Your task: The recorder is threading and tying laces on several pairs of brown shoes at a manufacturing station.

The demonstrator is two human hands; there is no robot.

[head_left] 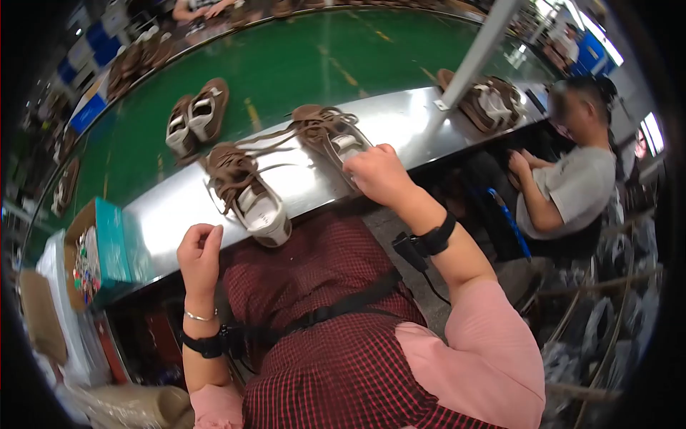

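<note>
While curled, right hand (379,174) touches shoe (330,136).

brown-and-white shoes (246,187), green conveyor belt (300,64), red checked apron (343,343), teal box (111,239)

Two shoes (246,189) (330,134) lie side by side on the steel table (400,118) (conveyor belt (300,64) behind, box (100,247) left).

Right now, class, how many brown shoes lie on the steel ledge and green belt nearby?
6: two on the steel ledge, one near the left hand, one under the right hand; a pair on the green belt; a pair by the post. More may be hidden farther off.
</note>
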